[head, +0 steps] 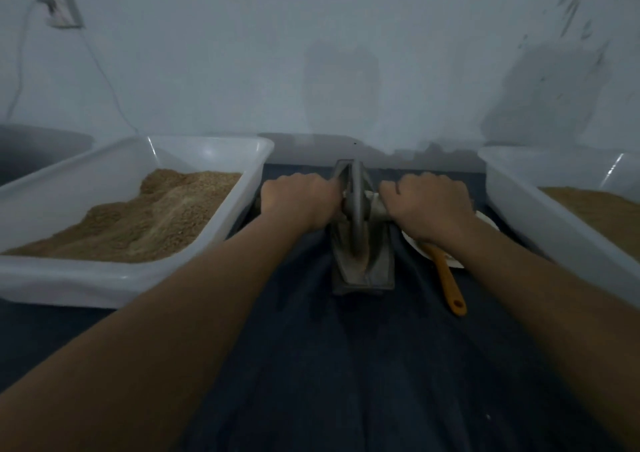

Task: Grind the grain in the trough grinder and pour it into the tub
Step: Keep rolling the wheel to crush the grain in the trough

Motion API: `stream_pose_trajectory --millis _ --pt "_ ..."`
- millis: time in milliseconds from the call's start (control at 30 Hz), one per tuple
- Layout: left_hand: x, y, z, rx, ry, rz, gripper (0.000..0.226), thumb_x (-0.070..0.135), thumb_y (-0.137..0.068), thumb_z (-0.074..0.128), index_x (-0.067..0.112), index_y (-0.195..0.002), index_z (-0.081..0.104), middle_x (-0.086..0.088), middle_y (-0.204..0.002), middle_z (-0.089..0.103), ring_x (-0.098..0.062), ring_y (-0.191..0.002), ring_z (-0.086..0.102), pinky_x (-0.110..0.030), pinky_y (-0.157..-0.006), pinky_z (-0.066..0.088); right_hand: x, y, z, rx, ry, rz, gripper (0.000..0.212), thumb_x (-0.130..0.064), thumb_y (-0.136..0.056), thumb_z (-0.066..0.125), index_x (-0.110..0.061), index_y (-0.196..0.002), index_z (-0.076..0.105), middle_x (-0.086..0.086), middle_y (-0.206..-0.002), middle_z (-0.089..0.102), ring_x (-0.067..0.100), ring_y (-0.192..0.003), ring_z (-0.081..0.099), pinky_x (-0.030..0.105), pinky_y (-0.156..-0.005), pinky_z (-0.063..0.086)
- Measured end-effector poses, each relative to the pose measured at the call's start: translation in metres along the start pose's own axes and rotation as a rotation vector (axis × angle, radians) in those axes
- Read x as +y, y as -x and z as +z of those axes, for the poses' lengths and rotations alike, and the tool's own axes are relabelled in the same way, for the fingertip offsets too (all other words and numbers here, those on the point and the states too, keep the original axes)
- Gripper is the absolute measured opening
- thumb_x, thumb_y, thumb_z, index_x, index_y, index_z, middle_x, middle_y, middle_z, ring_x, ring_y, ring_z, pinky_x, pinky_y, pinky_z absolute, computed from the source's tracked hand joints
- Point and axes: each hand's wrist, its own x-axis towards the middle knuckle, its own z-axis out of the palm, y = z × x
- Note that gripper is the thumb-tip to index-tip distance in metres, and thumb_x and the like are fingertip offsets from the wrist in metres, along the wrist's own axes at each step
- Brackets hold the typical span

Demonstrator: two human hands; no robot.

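Centre of the frame: trough grinder [360,264], a narrow grey metal trough running away from the camera, with an upright grinding wheel [355,209] set in it on a cross axle [375,202]. Resting on a dark blue cloth [346,365] that fills the lower middle of the frame.

Left hand [299,200], just left of the wheel: fingers curled tight round the axle handle, knuckles up. Right hand [427,204], just right of the wheel: fingers wrapped round the other end of the axle in the same way. Both forearms reaching in from the bottom corners.

Left of the frame: white plastic tub [104,282], rectangular, holding a heaped mound of brown ground grain [149,223]. Right edge of the frame: second white tub [540,209], partly cut off, with a flat layer of tan grain [602,209] inside.

Lower right of the grinder, partly under the right wrist: white plate [450,261] with an orange-handled utensil [448,285] lying on it, handle over the rim toward the camera; head end hidden.

Upper left: wall socket [60,6] with a white cord [100,67] hanging down a pale wall [311,53]. Contents of the trough too dim to make out.
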Motion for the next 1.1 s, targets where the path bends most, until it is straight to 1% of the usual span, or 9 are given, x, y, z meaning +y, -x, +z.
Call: stream_pose_trajectory --millis 100,167,367,467,600,733,933,1000,1100 --pt "0.001 0.02 -0.002 0.1 -0.029 0.088 0.016 0.029 -0.105 0.034 0.024 -0.091 0.031 -0.008 -0.096 0.054 -0.037 -0.092 0.061 -0.045 -0.07 0.041 -0.002 0.026 -0.002 0.113 -0.031 0.008 0.022 -0.001 -0.08 0.067 -0.008 -0.089 0.047 0.004 -0.061 0.023 0.021 -0.052 0.034 0.025 -0.047 0.025" --pt "0.001 0.019 0.0 0.09 0.03 0.058 0.015 0.029 -0.106 0.034 0.024 -0.091 0.031 -0.008 -0.096 0.052 -0.034 -0.089 0.057 -0.045 -0.07 0.041 0.001 0.024 0.003 0.208 -0.022 -0.066 0.021 0.005 -0.079 0.061 -0.007 -0.081 0.045 0.005 -0.057 0.024 0.019 -0.048 0.032 0.026 -0.049 0.029" --pt "-0.008 -0.042 0.009 -0.183 0.257 -0.19 0.052 0.051 -0.085 0.023 0.02 -0.085 0.064 0.004 -0.058 0.069 -0.02 -0.067 0.065 -0.036 -0.062 0.038 0.013 -0.048 0.027 0.037 0.033 -0.001 0.018 -0.027 -0.1 0.032 -0.018 -0.089 0.042 0.007 -0.078 0.049 0.021 -0.068 0.042 0.033 -0.054 0.026" --pt "-0.012 -0.085 0.009 -0.299 0.388 -0.191 0.04 0.05 -0.079 0.037 0.019 -0.081 0.063 -0.013 -0.084 0.069 -0.032 -0.082 0.069 -0.057 -0.084 0.056 0.026 -0.091 0.036 -0.143 -0.128 0.12 0.045 -0.045 -0.092 0.02 -0.014 -0.087 0.052 0.01 -0.087 0.06 0.024 -0.079 0.055 0.036 -0.069 0.038" --pt "-0.02 -0.118 0.017 -0.415 0.459 -0.181 0.043 0.043 -0.07 0.047 0.013 -0.094 0.066 -0.029 -0.113 0.067 -0.049 -0.097 0.069 -0.07 -0.092 0.051 0.032 -0.115 0.041 -0.284 -0.403 0.216 0.054 -0.048 -0.081 0.025 -0.012 -0.079 0.065 0.01 -0.062 0.071 0.026 -0.051 0.068 0.038 -0.07 0.055" --pt "-0.014 -0.1 0.01 -0.341 0.347 -0.152 0.046 0.05 -0.074 0.036 0.018 -0.095 0.062 -0.02 -0.113 0.07 -0.041 -0.096 0.069 -0.062 -0.092 0.054 0.03 -0.097 0.042 -0.254 -0.32 0.157 0.055 -0.049 -0.087 0.016 -0.017 -0.082 0.062 0.007 -0.071 0.07 0.022 -0.058 0.067 0.038 -0.071 0.05" --pt "0.0 -0.024 -0.001 -0.13 0.186 -0.171 0.066 0.056 -0.092 0.014 0.017 -0.092 0.067 0.002 -0.066 0.071 -0.021 -0.07 0.063 -0.036 -0.063 0.032 0.009 -0.022 0.017 -0.019 -0.091 0.101 0.036 -0.046 -0.091 0.021 -0.015 -0.084 0.039 0.006 -0.08 0.048 0.024 -0.067 0.044 0.036 -0.059 0.029" --pt "0.003 0.004 -0.003 -0.027 0.015 -0.071 0.046 0.044 -0.099 0.019 0.017 -0.102 0.055 -0.002 -0.083 0.057 -0.024 -0.078 0.051 -0.038 -0.065 0.034 -0.001 0.004 0.007 0.107 -0.117 0.04 0.019 -0.031 -0.098 0.033 -0.019 -0.084 0.026 0.002 -0.074 0.037 0.024 -0.067 0.041 0.034 -0.053 0.025" --pt "0.007 0.037 0.0 0.186 -0.079 -0.033 0.024 0.03 -0.104 0.028 0.02 -0.092 0.047 -0.002 -0.082 0.044 -0.026 -0.074 0.045 -0.036 -0.058 0.029 -0.003 0.027 -0.005 0.164 -0.151 0.062 0.039 -0.041 -0.091 0.013 -0.018 -0.07 0.036 0.0 -0.066 0.041 0.021 -0.059 0.037 0.031 -0.052 0.02"
